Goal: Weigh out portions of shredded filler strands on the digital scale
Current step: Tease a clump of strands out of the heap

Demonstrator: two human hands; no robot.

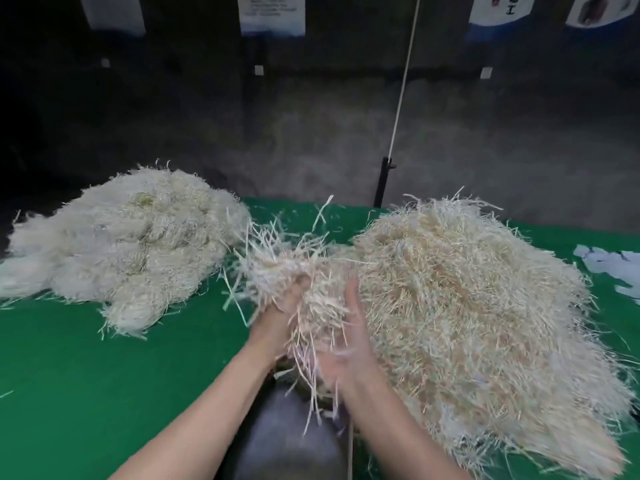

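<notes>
A clump of pale shredded strands [294, 271] is lifted between my two hands above the green table [86, 358]. My left hand [284, 306] grips the clump from the left, fingers buried in it. My right hand [349, 341] presses its flat palm against the clump's right side, fingers straight. Loose strands dangle down over a grey rounded object [287, 438] near the front edge, which may be the scale; no display shows. A big beige pile of strands [467, 299] lies right of my hands, touching the clump.
A whiter heap of bundled strands [121, 237] lies at the left back. White paper scraps [609, 268] lie at the right edge. A white cord [401, 98] and black post [382, 181] stand behind the table. Stray strands litter the green cloth.
</notes>
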